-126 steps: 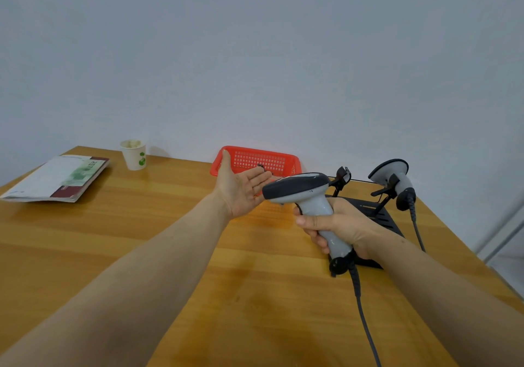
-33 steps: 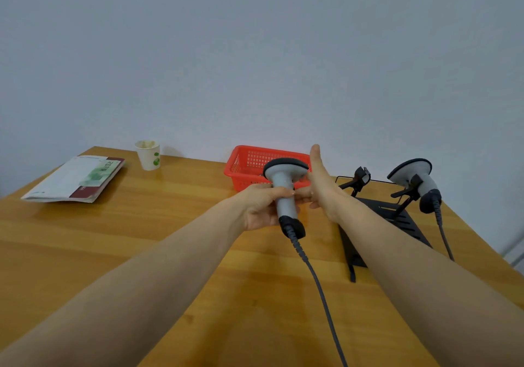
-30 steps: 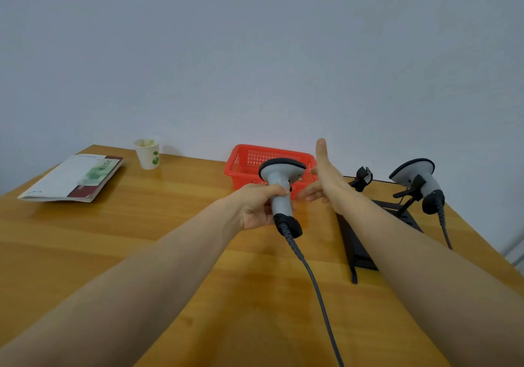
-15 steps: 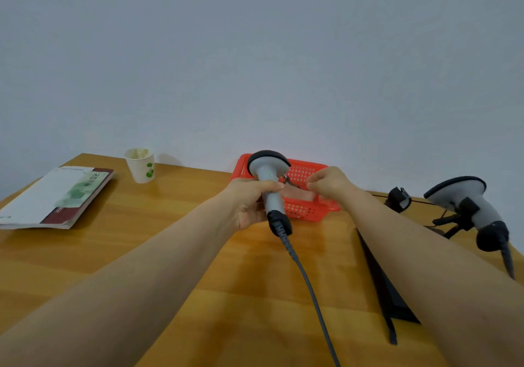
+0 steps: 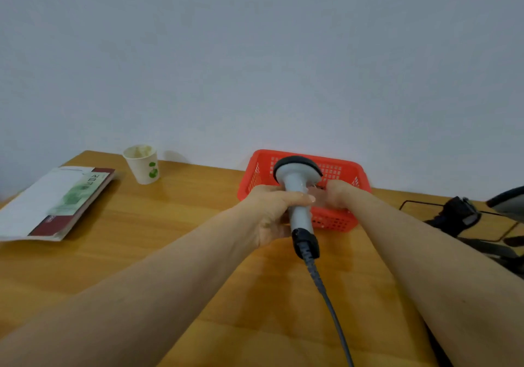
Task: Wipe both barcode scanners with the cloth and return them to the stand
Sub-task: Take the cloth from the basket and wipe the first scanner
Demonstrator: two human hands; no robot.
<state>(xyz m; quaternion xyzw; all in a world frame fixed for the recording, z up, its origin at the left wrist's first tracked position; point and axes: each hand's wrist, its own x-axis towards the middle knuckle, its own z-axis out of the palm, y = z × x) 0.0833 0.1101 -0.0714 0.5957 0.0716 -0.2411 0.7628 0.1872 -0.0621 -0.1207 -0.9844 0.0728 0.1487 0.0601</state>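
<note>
My left hand (image 5: 269,210) grips the grey handle of a barcode scanner (image 5: 297,193), holding it upright with its dark head on top and its cable (image 5: 326,295) trailing toward me. My right hand (image 5: 337,193) reaches down into the red basket (image 5: 340,168) right behind the scanner. Its fingertips are hidden by the scanner, and something pale lies under them. The second scanner (image 5: 507,202) shows only partly at the right edge, on the black stand (image 5: 465,213).
A paper cup (image 5: 143,164) stands at the back left near the wall. A booklet (image 5: 56,202) lies at the table's left edge. The stand's black base and wire frame occupy the right side of the wooden table.
The scanner passed from my right hand to my left. My right hand then moved into the red basket, and the view has swung left and closer to it.
</note>
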